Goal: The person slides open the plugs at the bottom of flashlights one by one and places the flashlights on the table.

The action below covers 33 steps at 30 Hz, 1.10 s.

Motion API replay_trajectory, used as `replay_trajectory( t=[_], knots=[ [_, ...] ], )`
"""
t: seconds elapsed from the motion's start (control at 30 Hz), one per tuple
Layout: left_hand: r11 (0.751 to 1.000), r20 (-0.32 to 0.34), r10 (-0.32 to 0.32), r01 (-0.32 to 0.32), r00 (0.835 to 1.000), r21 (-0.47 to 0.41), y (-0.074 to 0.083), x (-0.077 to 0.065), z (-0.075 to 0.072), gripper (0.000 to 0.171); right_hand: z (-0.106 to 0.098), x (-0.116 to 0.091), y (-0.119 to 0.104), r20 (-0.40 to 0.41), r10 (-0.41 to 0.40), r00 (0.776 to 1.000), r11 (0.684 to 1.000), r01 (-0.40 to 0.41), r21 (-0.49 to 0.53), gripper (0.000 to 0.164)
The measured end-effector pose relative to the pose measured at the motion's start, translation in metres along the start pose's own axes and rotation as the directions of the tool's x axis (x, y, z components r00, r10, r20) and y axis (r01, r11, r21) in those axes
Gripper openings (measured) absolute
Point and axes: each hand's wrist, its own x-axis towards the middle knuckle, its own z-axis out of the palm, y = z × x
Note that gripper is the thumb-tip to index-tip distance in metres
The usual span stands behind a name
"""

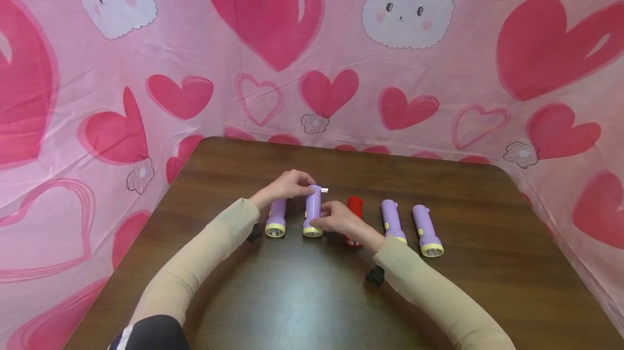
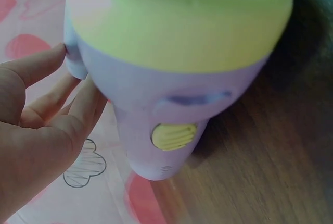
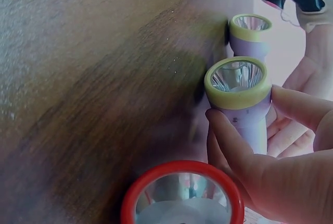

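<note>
A purple flashlight (image 1: 313,208) with a pale yellow head rim lies on the table, lens end toward me. My left hand (image 1: 291,183) pinches its tail end, where a small white piece (image 1: 324,190) sticks out to the right. The thumb and fingers of my right hand (image 1: 343,219) grip it just behind the yellow rim, clearly seen in the right wrist view. Under my left wrist lies another purple flashlight (image 1: 277,213), which fills much of the left wrist view and partly hides the held one. A red flashlight (image 1: 355,206) lies partly behind my right hand.
Two more purple flashlights, one (image 1: 390,214) partly covered by my right forearm and one (image 1: 425,225) farther right, lie on the brown wooden table (image 1: 273,290). A pink cloth (image 1: 263,90) with hearts and rabbits hangs behind the table and at both sides.
</note>
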Motion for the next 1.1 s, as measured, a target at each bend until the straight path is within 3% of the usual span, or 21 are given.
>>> replay_trajectory(
  t=[0.47,0.73,1.1],
  knots=[
    [0.997,0.043,-0.073,0.073,0.996,-0.004,-0.0012,0.0064,0.0016,0.028,-0.0005,0.0021,-0.0028,0.017,0.034,0.999,0.999,-0.034,-0.019,0.053],
    [0.997,0.063,-0.071,0.069,0.995,0.032,-0.0005,0.0066,0.0011,0.029,-0.0001,0.0031,-0.0012,0.042,0.030,0.999,0.999,-0.030,0.017,0.052],
    [0.994,0.041,-0.025,0.020,0.999,0.110,-0.0047,0.0087,0.0032,0.026,0.0009,0.0042,0.0007,0.037,0.016,0.999,0.995,-0.020,0.099,0.051]
  ],
)
